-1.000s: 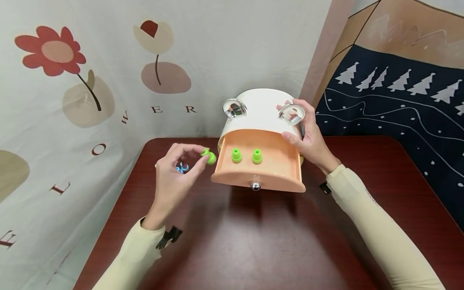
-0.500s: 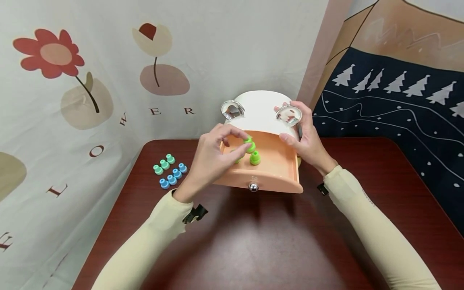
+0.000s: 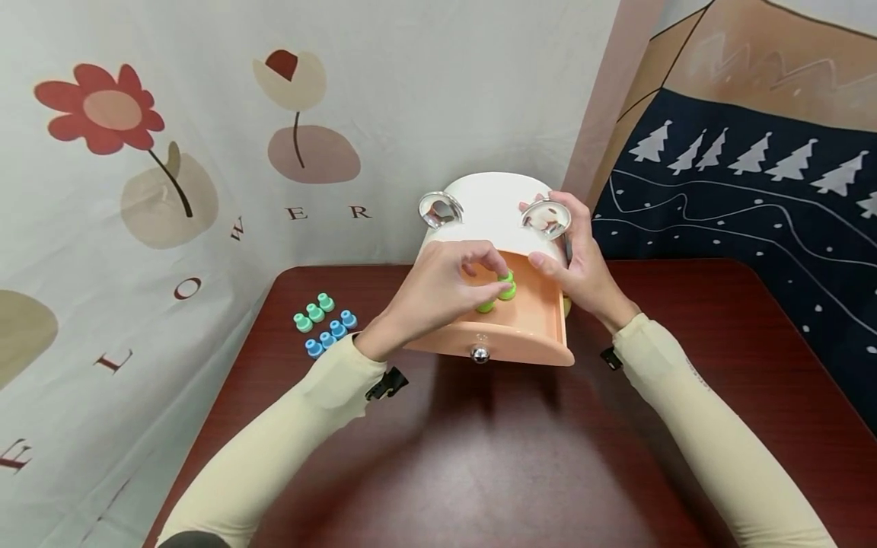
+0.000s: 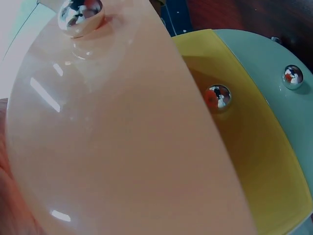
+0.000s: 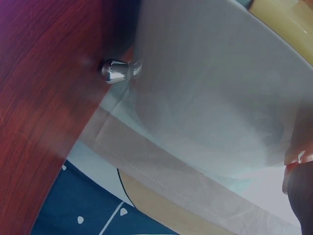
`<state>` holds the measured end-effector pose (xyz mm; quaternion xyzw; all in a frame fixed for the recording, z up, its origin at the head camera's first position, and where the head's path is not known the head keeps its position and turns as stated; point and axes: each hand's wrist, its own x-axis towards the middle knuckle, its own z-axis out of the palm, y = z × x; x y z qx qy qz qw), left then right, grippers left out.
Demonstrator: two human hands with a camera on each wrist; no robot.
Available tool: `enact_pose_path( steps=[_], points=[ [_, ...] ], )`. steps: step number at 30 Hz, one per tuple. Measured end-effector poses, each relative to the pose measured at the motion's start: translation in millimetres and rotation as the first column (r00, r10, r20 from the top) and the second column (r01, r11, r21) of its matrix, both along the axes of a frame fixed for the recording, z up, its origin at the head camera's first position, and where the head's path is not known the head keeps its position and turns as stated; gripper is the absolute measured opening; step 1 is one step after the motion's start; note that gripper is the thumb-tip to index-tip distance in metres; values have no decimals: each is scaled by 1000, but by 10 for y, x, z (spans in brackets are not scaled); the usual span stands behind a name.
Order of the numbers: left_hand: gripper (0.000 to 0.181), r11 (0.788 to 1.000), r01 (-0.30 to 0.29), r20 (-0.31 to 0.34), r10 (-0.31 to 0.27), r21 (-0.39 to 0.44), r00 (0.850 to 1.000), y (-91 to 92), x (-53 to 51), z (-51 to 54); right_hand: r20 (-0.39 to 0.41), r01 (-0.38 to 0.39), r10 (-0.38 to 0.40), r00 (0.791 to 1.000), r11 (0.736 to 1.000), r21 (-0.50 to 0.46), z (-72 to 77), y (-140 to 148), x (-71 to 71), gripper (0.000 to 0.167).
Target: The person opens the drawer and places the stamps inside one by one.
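My left hand [image 3: 452,278] pinches a small stepped green peg [image 3: 507,288] between thumb and fingertips, inside or just above the pulled-out orange drawer [image 3: 537,312]. Another green peg [image 3: 486,307] shows partly beneath that hand; the drawer's left side is covered by it. On the right, my right hand [image 3: 585,259] holds the white drawer cabinet [image 3: 496,205], its thumb at the front edge and its fingers behind a round silver ear [image 3: 548,218]. The left wrist view is filled by the orange drawer front [image 4: 122,132].
Left of the cabinet, several mint pegs [image 3: 314,312] and several blue pegs [image 3: 337,329] stand in rows on the dark red table [image 3: 493,457]. Below the orange drawer are a yellow drawer [image 4: 244,161] and a pale green one [image 4: 269,63]. A printed curtain [image 3: 384,99] hangs behind.
My left hand has carried the green peg rightward from outside the cabinet to the orange drawer's middle, past the pegs there. The table pegs came into view. The right hand keeps its hold.
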<state>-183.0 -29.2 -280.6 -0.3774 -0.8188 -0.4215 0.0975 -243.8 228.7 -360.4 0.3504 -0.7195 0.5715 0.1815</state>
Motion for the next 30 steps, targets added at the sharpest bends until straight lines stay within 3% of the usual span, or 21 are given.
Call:
enact_pose_path(
  steps=[9,16,23,30],
  points=[
    [12,994,21,64,-14,-109,998,153,-45,47,-23,-12,12,1000,1000,-6,-16,-9,-24,83],
    [15,974,10,113,15,-225,994,210,-105,66,-24,-16,16,1000,1000,-19,-17,-12,-20,82],
    [17,962,54,174,-6,-269,985,258,-127,65,-17,3,-3,1000,1000,-2,-15,-1,6,80],
    [16,954,55,169,-5,-294,986,283,-136,74,-21,-2,2,1000,1000,-11,-12,-3,4,80]
  ],
)
